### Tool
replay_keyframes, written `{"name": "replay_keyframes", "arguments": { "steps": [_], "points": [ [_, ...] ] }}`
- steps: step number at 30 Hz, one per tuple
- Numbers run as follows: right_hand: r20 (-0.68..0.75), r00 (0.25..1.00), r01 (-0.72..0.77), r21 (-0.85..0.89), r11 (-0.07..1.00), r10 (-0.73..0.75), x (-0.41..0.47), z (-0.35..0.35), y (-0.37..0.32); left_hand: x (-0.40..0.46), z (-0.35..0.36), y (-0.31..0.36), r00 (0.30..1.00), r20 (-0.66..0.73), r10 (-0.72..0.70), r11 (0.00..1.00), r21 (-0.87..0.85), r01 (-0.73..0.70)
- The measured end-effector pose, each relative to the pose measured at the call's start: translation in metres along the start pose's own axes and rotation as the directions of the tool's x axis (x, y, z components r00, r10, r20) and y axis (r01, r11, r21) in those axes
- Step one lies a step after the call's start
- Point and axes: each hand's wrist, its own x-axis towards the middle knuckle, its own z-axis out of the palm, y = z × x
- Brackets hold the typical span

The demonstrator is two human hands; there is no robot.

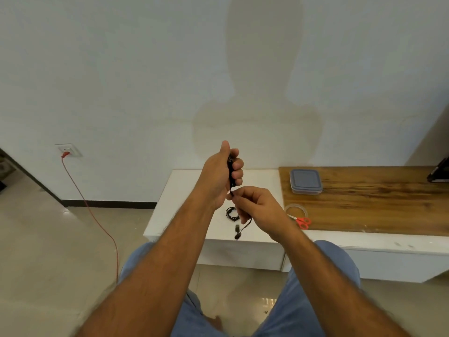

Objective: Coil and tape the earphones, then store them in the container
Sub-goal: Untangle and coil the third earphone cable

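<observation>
My left hand (224,177) is raised over the counter (184,203), fingers curled round a bundle of the black earphones (230,173), thumb up along the top. Just below it my right hand (255,207) pinches the cord where it leaves the left fist, and the loose tail runs on under the right hand and hangs down, ending in what look like the earbuds (237,233) dangling just above the white counter. They are blurred, so I cannot say more about them.

I judge this to be the coiling step, partly done: some cord is gathered in the left hand, a length is free. The next move, as I see it, calls for feeding that tail round the bundle in the left hand without letting the loops slip, then reaching for tape.

The cord is thin, black and limp; it will want to spring loose if the grip eases.

A second small black coil (232,213) lies on the white counter under my hands; I cannot tell whether it is joined to the piece I hold. To the right, on the wooden part of the counter, sit a roll of clear tape (296,210), red-handled scissors (302,222) touching it, and farther back the lidded container (305,181), closed. A red cable (97,220) trails from a wall socket (68,150) to the floor at left.
</observation>
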Motion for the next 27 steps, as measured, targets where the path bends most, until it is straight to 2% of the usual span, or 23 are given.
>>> {"name": "replay_keyframes", "arguments": {
  "steps": [3,6,10,13,17,21,24,27],
  "points": [
    [0.045,0.999,-0.006,-0.106,0.994,0.01,-0.003,0.005,-0.008,0.002,-0.006,-0.004,0.996,-0.056,0.07,0.993,0.1,-0.064],
    [0.048,0.999,0.011,-0.255,0.967,0.002,-0.001,0.003,-0.017,0.005,-0.016,-0.005,0.99,-0.046,0.134,0.941,0.32,-0.112],
    [0.004,0.995,0.087,-0.457,0.885,-0.096,0.005,-0.004,-0.032,0.004,-0.028,-0.008,0.999,0.029,0.038,0.885,0.463,-0.047],
    [-0.033,0.988,0.11,-0.524,0.845,-0.148,0.01,-0.011,-0.041,0.002,-0.036,-0.014,0.991,0.124,-0.048,0.858,0.513,-0.023],
    [-0.053,0.981,0.132,-0.508,0.851,-0.184,0.02,-0.022,-0.054,-0.004,-0.04,-0.017,0.962,0.227,-0.152,0.886,0.463,0.031],
    [-0.034,0.977,0.168,-0.486,0.858,-0.211,0.029,-0.022,-0.06,-0.004,-0.048,-0.017,0.932,0.275,-0.238,0.931,0.34,0.137],
    [-0.077,0.969,0.185,-0.398,0.899,-0.233,0.034,-0.019,-0.056,-0.007,-0.053,-0.017,0.886,0.347,-0.307,0.943,0.24,0.232],
    [-0.128,0.964,0.191,-0.282,0.94,-0.234,0.039,-0.011,-0.044,-0.008,-0.057,-0.018,0.86,0.403,-0.312,0.95,0.122,0.287]
  ]
}}
